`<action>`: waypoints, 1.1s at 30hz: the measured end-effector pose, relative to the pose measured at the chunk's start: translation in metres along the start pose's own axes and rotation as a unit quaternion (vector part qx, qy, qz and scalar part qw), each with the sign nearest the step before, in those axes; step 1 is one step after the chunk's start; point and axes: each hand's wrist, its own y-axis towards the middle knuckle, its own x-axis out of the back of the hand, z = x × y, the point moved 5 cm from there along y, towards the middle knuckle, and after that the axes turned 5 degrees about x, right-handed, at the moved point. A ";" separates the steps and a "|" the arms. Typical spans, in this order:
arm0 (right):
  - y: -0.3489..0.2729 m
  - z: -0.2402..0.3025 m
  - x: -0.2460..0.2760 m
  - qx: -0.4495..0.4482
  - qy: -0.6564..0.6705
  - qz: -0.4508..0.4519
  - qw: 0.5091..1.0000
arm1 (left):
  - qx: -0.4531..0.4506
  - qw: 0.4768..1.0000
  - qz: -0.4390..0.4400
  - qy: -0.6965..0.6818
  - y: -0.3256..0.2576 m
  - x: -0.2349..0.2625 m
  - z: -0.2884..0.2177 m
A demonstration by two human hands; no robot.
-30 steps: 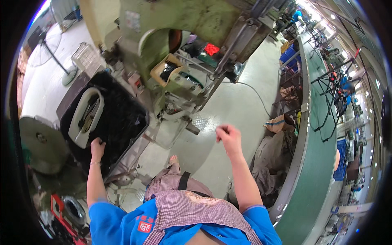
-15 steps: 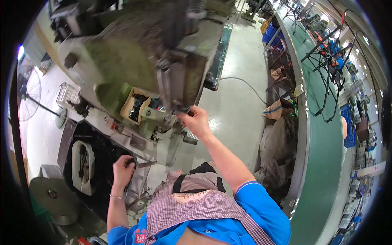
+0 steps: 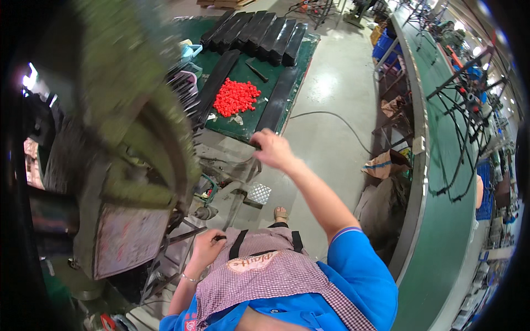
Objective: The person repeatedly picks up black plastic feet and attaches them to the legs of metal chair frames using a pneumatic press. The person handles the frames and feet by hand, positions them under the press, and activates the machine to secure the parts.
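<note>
The view swings off the machine front, and the right hand [image 3: 271, 149] now reaches to the near edge of the green table [image 3: 301, 60] at upper centre, fingers curled shut on a black strip [image 3: 276, 102]. The left hand [image 3: 205, 246], low centre, pinches a thin rod [image 3: 185, 236]. Looks like a pick-up: next, lifting the strip clear of the red caps [image 3: 236, 96].
</note>
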 end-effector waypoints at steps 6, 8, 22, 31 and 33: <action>0.050 -0.071 -0.004 0.123 -0.200 0.189 0.953 | -0.151 0.988 -0.021 0.027 0.100 -0.043 -0.091; 0.061 -0.079 -0.011 0.153 -0.207 0.263 0.930 | -0.131 0.991 -0.039 0.005 0.134 -0.048 -0.111; 0.084 -0.136 0.012 0.177 0.187 0.201 0.945 | -0.203 0.959 -0.111 0.162 0.233 -0.071 -0.164; 0.129 -0.184 0.156 -0.022 0.606 -0.319 0.729 | -0.209 0.895 -0.069 0.387 0.239 -0.091 -0.174; 0.125 -0.178 0.214 0.077 0.588 -0.360 0.720 | -0.196 0.897 -0.065 0.391 0.241 -0.093 -0.169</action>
